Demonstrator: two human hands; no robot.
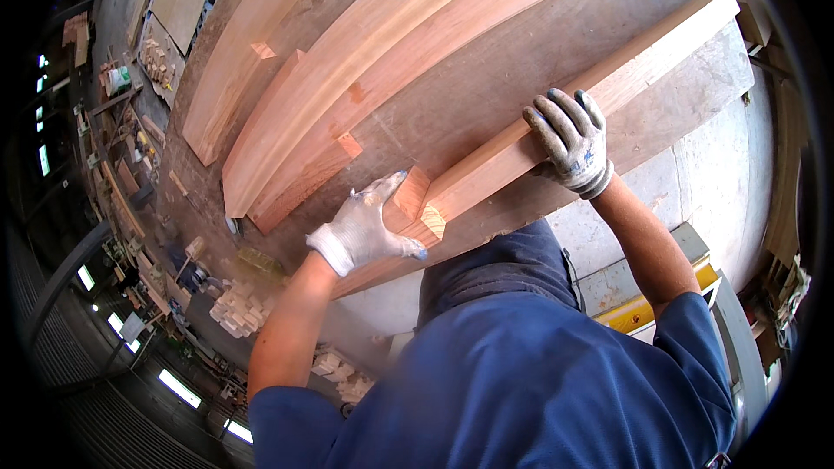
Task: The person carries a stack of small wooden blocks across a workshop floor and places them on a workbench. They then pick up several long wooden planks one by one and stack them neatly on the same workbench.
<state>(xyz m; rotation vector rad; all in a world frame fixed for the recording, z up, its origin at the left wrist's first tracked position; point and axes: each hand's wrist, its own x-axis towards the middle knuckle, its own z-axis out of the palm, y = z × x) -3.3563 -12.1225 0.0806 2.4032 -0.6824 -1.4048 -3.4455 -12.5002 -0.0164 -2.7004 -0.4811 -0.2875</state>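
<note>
My left hand [369, 221], in a pale work glove, is closed on a short wooden block [411, 194], fingers along its far side and thumb toward me. That block meets the near-left end of a long, square-edged wooden beam [647, 65]; I cannot tell whether the two are joined. My right hand [569, 139], in a stained grey-white glove, wraps over the beam partway along, its thumb hidden underneath. The beam runs from between my hands to the far right, above the wooden worktable [686, 113].
Curved wooden pieces [373, 43] lie across the table's far side, with another wide plank [252, 43] at the left. Stacked wood offcuts [239, 308] stand beyond the table's left edge. A yellow-edged metal frame [630, 317] is close to my right side.
</note>
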